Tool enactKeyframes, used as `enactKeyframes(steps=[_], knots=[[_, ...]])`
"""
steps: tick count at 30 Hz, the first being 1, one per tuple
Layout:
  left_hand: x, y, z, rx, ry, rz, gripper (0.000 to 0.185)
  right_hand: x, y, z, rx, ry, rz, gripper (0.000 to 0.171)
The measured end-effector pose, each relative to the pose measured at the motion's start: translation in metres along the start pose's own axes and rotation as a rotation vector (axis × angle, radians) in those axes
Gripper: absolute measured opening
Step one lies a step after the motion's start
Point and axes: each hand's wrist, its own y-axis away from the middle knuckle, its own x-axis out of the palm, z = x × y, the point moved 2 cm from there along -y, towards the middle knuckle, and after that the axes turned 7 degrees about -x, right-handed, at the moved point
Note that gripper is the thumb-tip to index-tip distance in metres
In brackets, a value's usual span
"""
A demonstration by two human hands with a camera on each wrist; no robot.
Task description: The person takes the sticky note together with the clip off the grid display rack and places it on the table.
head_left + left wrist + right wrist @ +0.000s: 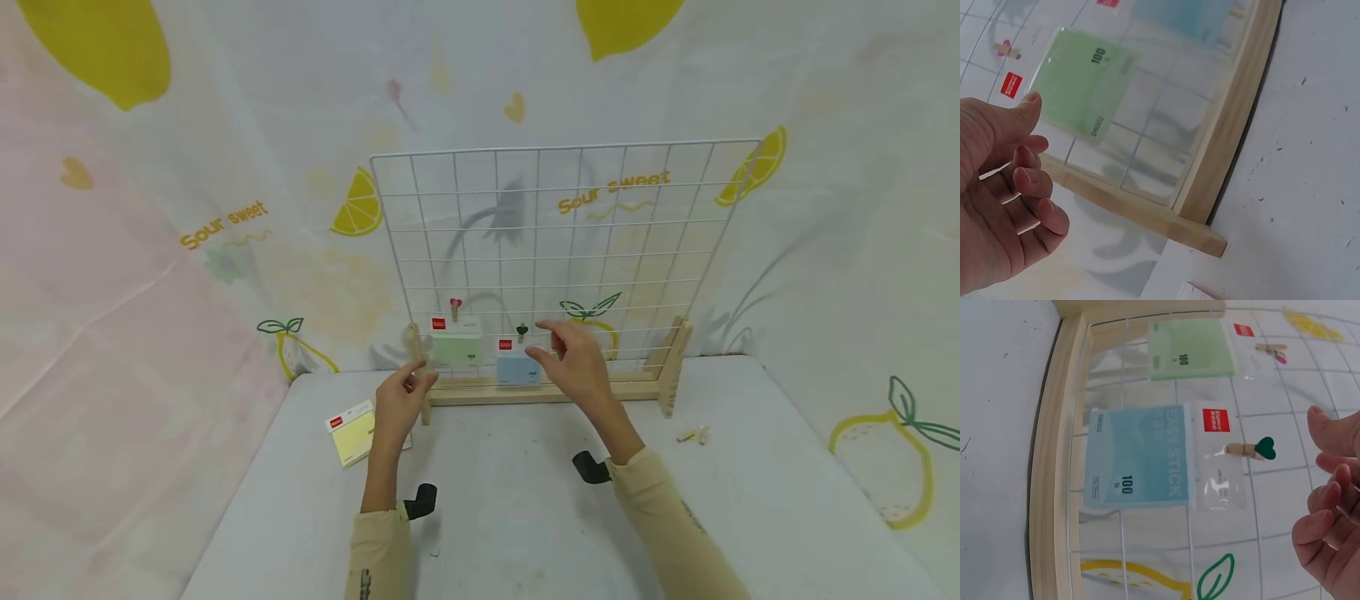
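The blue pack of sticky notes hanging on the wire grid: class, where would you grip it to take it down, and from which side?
Probably pinch the small wooden clip with the green heart from the front, at its free end. It alone pins the clear top flap of the blue pack to the wire grid. The right hand hovers close in front, holding nothing.

Blue sticky-note pack above the green pack blurred and cut by the top edge, yellow pack partly behind the left hand, clothespins right of the grid stand too small to count
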Motion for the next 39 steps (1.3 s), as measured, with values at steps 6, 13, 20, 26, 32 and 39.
enactKeyframes(steps=[6,13,20,26,32,39], knots=[[0.006,-0.002,-0.002,0.007,0.021,-0.009,0.038,0.013,-0.009,0.008,-0.002,0.024,0.025,0.043],[0.014,-0.004,-0.002,-0.017,0.01,-0.021,0.04,0.026,-0.021,0.021,-0.054,0.002,0.027,0.042],[0.019,-0.009,-0.006,-0.001,-0.025,-0.057,0.041,0.039,-0.034,0.032,-0.064,0.008,0.032,0.041],[0.024,-0.011,-0.011,0.007,-0.02,-0.071,0.04,0.048,-0.047,0.041,-0.083,0.006,0.051,0.04],[0.026,-0.013,-0.011,-0.018,-0.016,-0.093,0.042,0.056,-0.054,0.048,-0.079,0.001,0.08,0.04],[0.029,-0.016,-0.01,-0.029,0.008,-0.111,0.043,0.064,-0.064,0.056,-0.039,0.043,0.153,0.041]])
